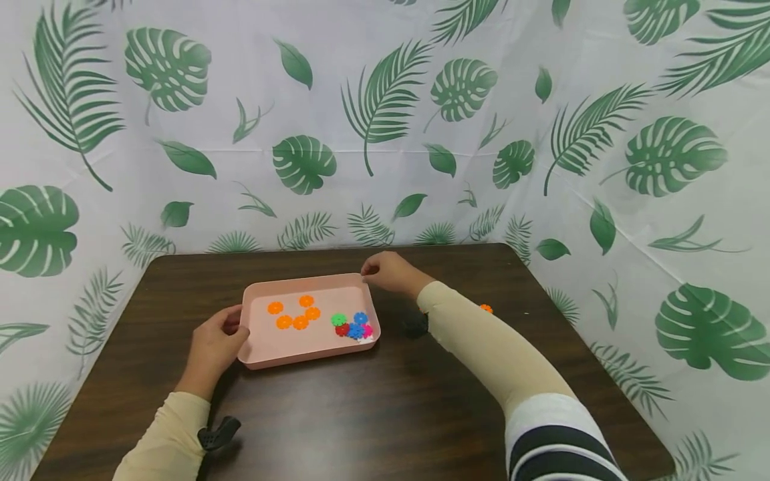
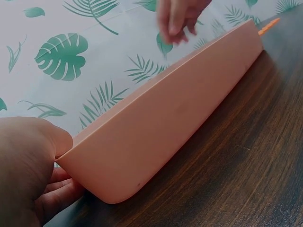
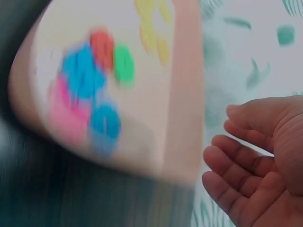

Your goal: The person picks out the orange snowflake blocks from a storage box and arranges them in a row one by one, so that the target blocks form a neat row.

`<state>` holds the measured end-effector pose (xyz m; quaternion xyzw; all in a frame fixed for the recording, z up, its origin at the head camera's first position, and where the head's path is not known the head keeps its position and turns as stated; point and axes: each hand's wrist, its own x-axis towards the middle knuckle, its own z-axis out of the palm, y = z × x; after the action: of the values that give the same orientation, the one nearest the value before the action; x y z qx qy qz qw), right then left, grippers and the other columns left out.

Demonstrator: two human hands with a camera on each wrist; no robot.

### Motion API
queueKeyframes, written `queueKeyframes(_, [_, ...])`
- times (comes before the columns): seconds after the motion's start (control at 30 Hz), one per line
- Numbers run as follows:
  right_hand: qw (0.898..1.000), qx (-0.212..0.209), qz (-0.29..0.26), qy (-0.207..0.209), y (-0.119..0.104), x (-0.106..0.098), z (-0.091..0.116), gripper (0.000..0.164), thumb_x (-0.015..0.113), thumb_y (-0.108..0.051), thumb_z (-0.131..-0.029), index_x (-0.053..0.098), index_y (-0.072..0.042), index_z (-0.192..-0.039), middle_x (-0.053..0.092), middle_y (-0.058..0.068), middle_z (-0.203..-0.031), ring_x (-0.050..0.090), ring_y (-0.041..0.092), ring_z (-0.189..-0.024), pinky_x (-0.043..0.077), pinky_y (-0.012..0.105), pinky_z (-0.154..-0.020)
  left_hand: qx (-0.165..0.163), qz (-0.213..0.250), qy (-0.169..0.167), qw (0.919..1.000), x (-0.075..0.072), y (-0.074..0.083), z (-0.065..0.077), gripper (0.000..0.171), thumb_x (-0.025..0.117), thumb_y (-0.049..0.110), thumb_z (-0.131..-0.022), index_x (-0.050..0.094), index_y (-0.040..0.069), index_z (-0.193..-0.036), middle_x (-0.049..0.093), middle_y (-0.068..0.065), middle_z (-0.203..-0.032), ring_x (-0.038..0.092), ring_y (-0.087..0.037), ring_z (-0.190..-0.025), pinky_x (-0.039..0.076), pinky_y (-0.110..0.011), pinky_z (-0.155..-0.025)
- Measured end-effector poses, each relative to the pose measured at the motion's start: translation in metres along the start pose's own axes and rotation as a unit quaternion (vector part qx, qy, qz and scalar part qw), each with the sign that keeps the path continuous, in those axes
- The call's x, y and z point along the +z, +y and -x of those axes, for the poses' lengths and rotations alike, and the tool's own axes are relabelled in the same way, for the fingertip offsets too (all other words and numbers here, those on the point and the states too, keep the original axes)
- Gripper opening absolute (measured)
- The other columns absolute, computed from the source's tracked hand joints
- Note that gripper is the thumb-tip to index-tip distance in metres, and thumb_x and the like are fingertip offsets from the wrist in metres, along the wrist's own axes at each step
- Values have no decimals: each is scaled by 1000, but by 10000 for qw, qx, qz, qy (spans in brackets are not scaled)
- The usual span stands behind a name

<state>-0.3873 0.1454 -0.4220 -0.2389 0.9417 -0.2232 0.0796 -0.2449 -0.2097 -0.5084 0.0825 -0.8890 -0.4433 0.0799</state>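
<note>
A shallow pink tray point(image 1: 259, 341) lies on the dark wood table, slightly turned. My left hand point(image 1: 214, 346) pinches its left rim, thumb over the edge and fingers below outside, as the left wrist view point(image 2: 28, 165) also shows. My right hand point(image 1: 394, 274) is at the far right corner of the tray, fingers loosely bent. In the right wrist view that hand point(image 3: 255, 161) holds nothing and sits apart from the wall. Several orange flower-shaped discs point(image 1: 284, 322) lie in the tray's left and middle. Blue point(image 1: 355, 331), green point(image 1: 339, 320), red point(image 1: 341, 330), pink and white ones cluster near its right corner.
One more orange disc point(image 1: 486, 308) lies on the table point(image 1: 373, 414) to the right, partly behind the right forearm. A leaf-patterned cloth point(image 1: 391, 187) hangs behind and beside the table. Dark wrist mounts point(image 1: 219, 434) sit under both wrists.
</note>
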Motion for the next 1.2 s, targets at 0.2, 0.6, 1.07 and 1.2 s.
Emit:
queueKeyframes(0.2, [9958,-189,362,-816,-50,40,-22,26,75,-24,-96,76,-12,-119,72,-3,-106,63,13,-96,56,29,-87,136,47,104,9998,10,0,0,51,62,15,-92,60,0,-141,70,-22,-120,65,-37,-107,53,-53,-98])
queueKeyframes(0.6, [9790,128,1858,-832,-84,85,-5,17,71,-29,-90,71,-38,-104,64,-19,-91,56,12,-82,47,44,-76,0,133,7,9999,20,-6,13,50,62,15,-92,60,0,-140,71,-21,-117,66,-34,-105,54,-51,-98])
queueKeyframes(1.07, [9824,111,1631,-909,-90,77,-23,12,77,-35,-87,67,-36,-93,62,-13,-84,55,13,-77,44,42,-75,-69,104,20,9999,3,-1,6,52,63,16,-92,59,0,-141,70,-21,-117,65,-34,-105,56,-51,-96])
queueKeyframes(1.2, [9758,-11,1967,-958,-83,82,-42,21,83,-36,-80,65,-40,-90,63,-19,-83,57,10,-76,47,41,-71,114,33,187,9998,-2,0,0,51,63,15,-91,61,0,-140,71,-21,-115,66,-34,-102,56,-51,-95])
